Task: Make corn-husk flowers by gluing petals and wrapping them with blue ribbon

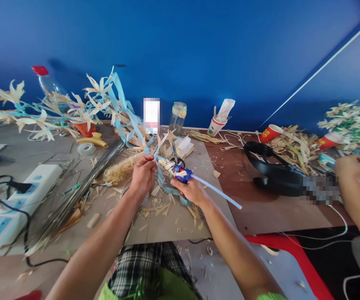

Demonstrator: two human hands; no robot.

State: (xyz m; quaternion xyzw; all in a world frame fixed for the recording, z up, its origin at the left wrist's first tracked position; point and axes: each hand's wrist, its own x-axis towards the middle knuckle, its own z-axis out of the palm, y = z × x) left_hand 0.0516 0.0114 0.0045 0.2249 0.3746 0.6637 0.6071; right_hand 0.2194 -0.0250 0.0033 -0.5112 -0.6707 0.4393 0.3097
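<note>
My left hand (143,174) is closed in a pinch on a thin flower stem wrapped with light blue ribbon (132,121). Pale husk petals (162,141) stick up just beyond its fingertips. My right hand (190,188) is wrapped round a small blue glue gun (182,173). A long translucent glue stick (219,192) juts out of the gun's back toward the lower right. The gun's tip points at the stem near my left fingers, where husk bits hide it. Behind the gun lie dark-handled scissors (176,156). Tangled tan fibre (123,168) is left of my left hand.
A bundle of wires (86,187) and a white power strip (26,208) lie at left, below husk flowers (96,98). A glass jar (177,116) and a paper cup (216,126) stand at the back. At right are a black headband-like object (270,175) and another person's hand (351,166).
</note>
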